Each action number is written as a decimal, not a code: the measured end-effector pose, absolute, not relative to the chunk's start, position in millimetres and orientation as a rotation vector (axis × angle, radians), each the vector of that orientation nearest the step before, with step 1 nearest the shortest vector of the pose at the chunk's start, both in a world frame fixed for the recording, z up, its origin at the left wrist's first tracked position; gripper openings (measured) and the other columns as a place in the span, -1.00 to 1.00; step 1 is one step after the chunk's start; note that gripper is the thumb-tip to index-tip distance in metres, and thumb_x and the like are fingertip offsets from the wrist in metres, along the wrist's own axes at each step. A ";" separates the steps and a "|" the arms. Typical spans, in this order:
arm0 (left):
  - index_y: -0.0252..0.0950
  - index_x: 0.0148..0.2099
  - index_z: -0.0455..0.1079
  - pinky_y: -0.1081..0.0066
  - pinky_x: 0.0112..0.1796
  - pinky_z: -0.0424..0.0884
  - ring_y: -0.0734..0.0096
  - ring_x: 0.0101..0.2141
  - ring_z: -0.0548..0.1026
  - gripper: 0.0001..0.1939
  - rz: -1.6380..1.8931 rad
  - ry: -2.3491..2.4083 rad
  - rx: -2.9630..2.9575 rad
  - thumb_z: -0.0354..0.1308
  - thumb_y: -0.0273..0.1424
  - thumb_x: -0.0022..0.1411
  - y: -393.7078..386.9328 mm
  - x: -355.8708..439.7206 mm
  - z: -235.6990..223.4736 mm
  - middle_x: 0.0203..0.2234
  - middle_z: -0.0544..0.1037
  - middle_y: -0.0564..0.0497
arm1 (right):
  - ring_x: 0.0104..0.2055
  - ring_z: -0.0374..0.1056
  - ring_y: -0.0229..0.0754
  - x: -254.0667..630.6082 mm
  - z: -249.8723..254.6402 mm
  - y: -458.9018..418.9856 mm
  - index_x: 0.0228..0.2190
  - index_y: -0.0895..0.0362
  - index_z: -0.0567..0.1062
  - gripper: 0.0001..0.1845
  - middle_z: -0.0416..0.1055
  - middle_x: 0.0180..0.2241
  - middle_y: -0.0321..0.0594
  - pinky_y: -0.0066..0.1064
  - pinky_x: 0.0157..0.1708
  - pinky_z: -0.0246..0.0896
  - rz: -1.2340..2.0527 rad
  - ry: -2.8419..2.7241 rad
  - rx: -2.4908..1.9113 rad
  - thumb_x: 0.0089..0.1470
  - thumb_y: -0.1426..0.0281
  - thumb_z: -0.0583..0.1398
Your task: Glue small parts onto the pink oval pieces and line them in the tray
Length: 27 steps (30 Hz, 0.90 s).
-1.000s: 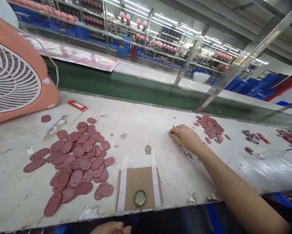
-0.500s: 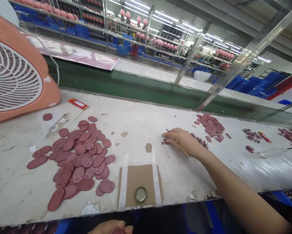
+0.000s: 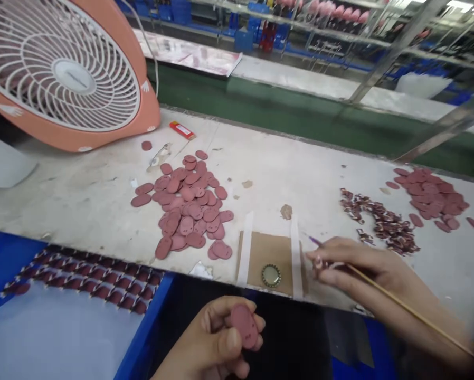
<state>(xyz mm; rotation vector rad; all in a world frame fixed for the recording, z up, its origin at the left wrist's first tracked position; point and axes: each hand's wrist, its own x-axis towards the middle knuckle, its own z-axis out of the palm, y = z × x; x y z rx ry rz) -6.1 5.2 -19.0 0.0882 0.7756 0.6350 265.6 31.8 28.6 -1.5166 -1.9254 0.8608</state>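
Observation:
My left hand (image 3: pixel 213 343) is low at the front, below the table edge, with its fingers closed round a dark pink oval piece (image 3: pixel 244 326). My right hand (image 3: pixel 359 269) rests on the table's front edge, pinching a thin wooden stick (image 3: pixel 403 306) whose purple tip (image 3: pixel 314 240) points left. Something small sits pinched in its fingertips; I cannot make it out. Just left of that hand, a metal bottle cap (image 3: pixel 271 275) lies on a cardboard square (image 3: pixel 268 253) taped to the table. A heap of pink oval pieces (image 3: pixel 187 206) lies further left.
An orange fan (image 3: pixel 66 74) stands at the back left. A red lighter (image 3: pixel 182 130) lies by it. Several small dark bits (image 3: pixel 379 221) and another pink heap (image 3: pixel 430 195) lie at the right. Rows of pink pieces (image 3: pixel 86 274) fill a blue tray at the lower left.
The view has tipped down and to the left. My right hand has drawn back from the far small bits to the front edge beside the cardboard. My left hand with the oval piece has come into view.

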 end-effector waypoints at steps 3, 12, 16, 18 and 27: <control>-0.27 -0.30 0.63 0.68 -0.54 0.44 0.56 -0.48 0.58 -0.62 0.624 0.711 0.084 0.59 -0.36 -0.25 0.8 -4.5 -24.2 -0.44 0.68 0.02 | -0.33 0.51 -0.27 230.9 32.2 13.4 -0.16 -0.15 0.61 -0.86 0.54 -0.31 -0.34 -0.62 -0.32 0.44 1.235 -1.750 -1.308 0.23 0.31 0.30; -0.29 -0.39 0.62 0.69 -0.54 0.44 0.58 -0.52 0.55 -0.67 0.589 0.698 0.110 0.59 -0.31 -0.24 -5.2 -5.6 -23.5 -0.56 0.60 0.09 | -0.34 0.51 -0.31 197.0 21.5 5.0 -0.18 -0.17 0.62 -0.83 0.58 -0.31 -0.42 -0.65 -0.32 0.41 1.400 -1.653 -1.249 0.23 0.38 0.31; -0.32 -0.43 0.60 0.69 -0.53 0.43 0.58 -0.52 0.54 -0.69 0.584 0.715 0.106 0.58 -0.30 -0.22 -5.4 -6.3 -23.1 -0.58 0.58 0.09 | -0.36 0.50 -0.33 194.2 21.3 3.3 -0.17 -0.12 0.60 -0.82 0.57 -0.33 -0.43 -0.65 -0.33 0.40 1.355 -1.729 -1.216 0.24 0.43 0.30; -0.32 -0.43 0.59 0.67 -0.52 0.44 0.57 -0.51 0.54 -0.69 0.576 0.735 0.098 0.58 -0.30 -0.23 -5.3 -6.3 -21.8 -0.57 0.59 0.09 | -0.36 0.49 -0.36 192.4 21.4 3.5 -0.15 -0.13 0.59 -0.80 0.56 -0.33 -0.46 -0.65 -0.33 0.40 1.321 -1.774 -1.210 0.25 0.44 0.29; -0.29 -0.42 0.60 0.67 -0.52 0.49 0.57 -0.53 0.56 -0.71 0.580 0.717 0.086 0.57 -0.31 -0.21 -7.8 -6.6 -25.7 -0.59 0.58 0.11 | -0.34 0.51 -0.33 192.2 24.3 3.5 -0.17 -0.12 0.58 -0.78 0.57 -0.31 -0.49 -0.61 -0.27 0.45 1.317 -1.840 -1.193 0.23 0.47 0.29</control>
